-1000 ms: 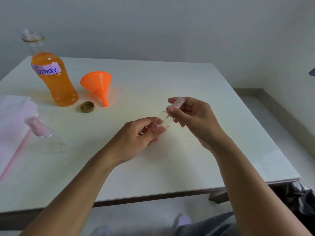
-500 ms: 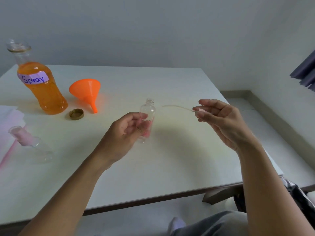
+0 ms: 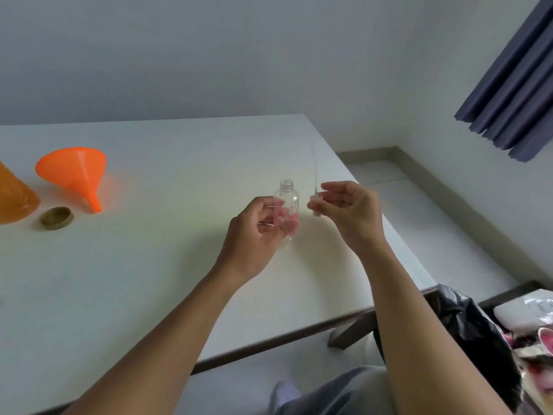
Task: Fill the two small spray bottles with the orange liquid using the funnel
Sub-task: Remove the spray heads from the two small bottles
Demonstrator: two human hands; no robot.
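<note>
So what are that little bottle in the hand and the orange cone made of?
The small bottle looks like clear, glossy plastic: fingers and table show through it, though glass can't be ruled out. The funnel appears to be smooth orange plastic, slightly translucent, casting an orange glow on the table.

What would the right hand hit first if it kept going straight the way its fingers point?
The right hand, holding the spray cap, has fingers pointing left toward the small bottle in the left hand. It would probably meet that bottle first, though depth is unclear.
</note>
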